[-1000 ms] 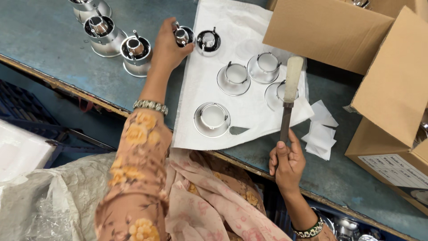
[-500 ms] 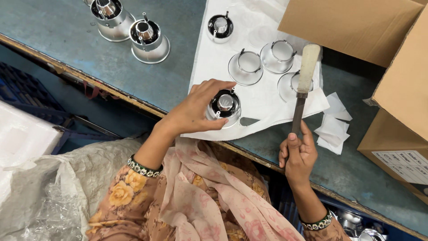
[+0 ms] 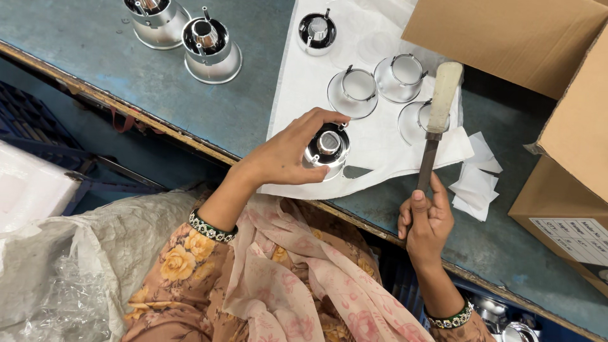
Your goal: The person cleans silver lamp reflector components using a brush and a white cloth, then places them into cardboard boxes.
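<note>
The left hand (image 3: 288, 155) curls around a shiny metal cup (image 3: 327, 147), fingers arched over its top rim and thumb under its near side, so the cup is gripped at the near edge of a white sheet (image 3: 304, 88) spread on the blue-grey table (image 3: 95, 50); the cup sits tilted, its dark mouth and a small round insert facing up; the right hand (image 3: 425, 218) is closed about the dark handle of a brush (image 3: 437, 117), thumb laid along the shaft, and the brush points away from the person with its pale, worn head over the far side of the sheet; just under that head lies a clear ring (image 3: 416, 121), partly hidden by it; two more rings (image 3: 353, 94) with wire clips stand beside it on the sheet, close together; a further chrome cup (image 3: 316, 31) rests at the sheet's far end, well apart from the gripped one; off the sheet to the left, two larger chrome cups (image 3: 212, 50) stand touching on the bare table; small white paper squares (image 3: 474, 183) lie stacked near the brush hand, just beside the sheet's corner; brown cartons (image 3: 506, 35) fill the right side; crumpled clear plastic (image 3: 57, 278) lies at lower left below the table edge.
</note>
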